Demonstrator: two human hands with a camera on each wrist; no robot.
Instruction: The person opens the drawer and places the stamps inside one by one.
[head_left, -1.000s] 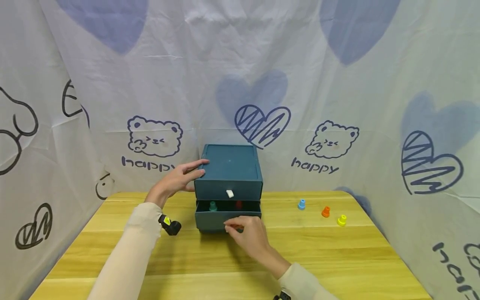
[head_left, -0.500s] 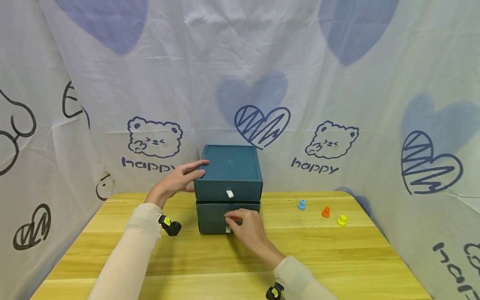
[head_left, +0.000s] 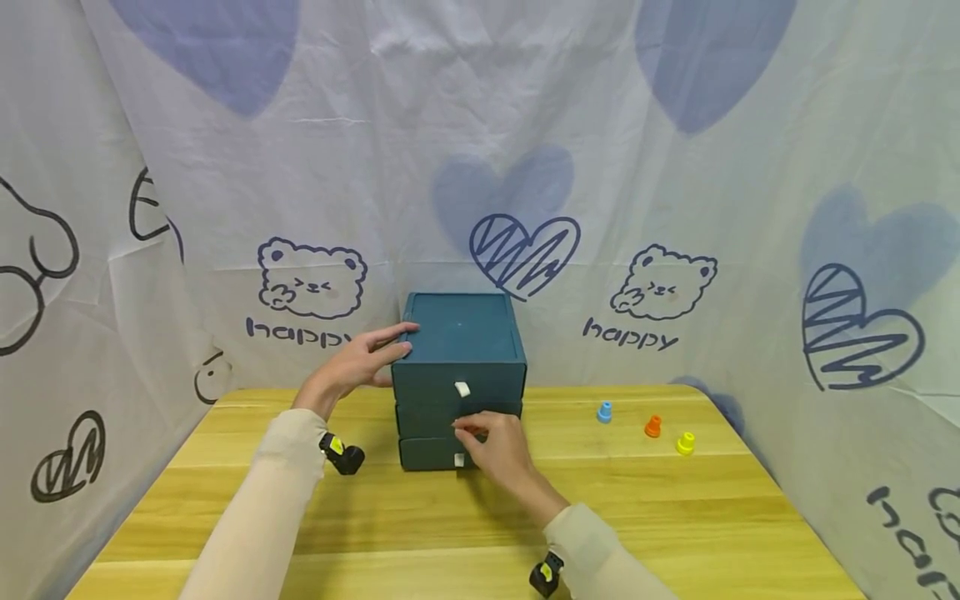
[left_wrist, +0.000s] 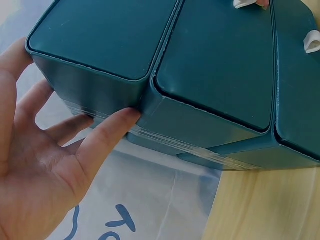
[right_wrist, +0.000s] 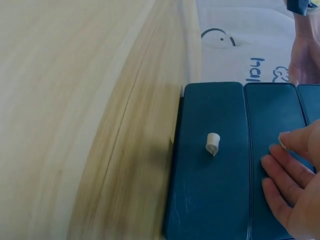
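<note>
A dark teal cabinet [head_left: 461, 329] with three stacked drawers stands on the wooden table, all its drawers closed. My left hand [head_left: 356, 367] braces its left side, fingers spread and fairly straight. In the left wrist view, the left fingertips [left_wrist: 131, 116] touch the side and edge of the casing. My right hand [head_left: 501, 446] is at the middle drawer [right_wrist: 272, 115], thumb and fingertips pinching its small white pull tab [left_wrist: 244, 3]. The bottom drawer [right_wrist: 200, 195] has its own white tab [right_wrist: 212, 142], which no hand touches. The top drawer's tab [head_left: 462, 389] is also free.
To the right on the table [head_left: 637, 517] stand three small pegs: a blue peg [head_left: 604, 412], an orange peg [head_left: 653, 426] and a yellow peg [head_left: 686, 443]. A printed white curtain [head_left: 525, 125] hangs close behind the cabinet and along both sides.
The middle drawer, pulled out a second ago with a green and a red peg visible inside, has slid back in with my right hand. My left hand has stayed on the cabinet's side.
</note>
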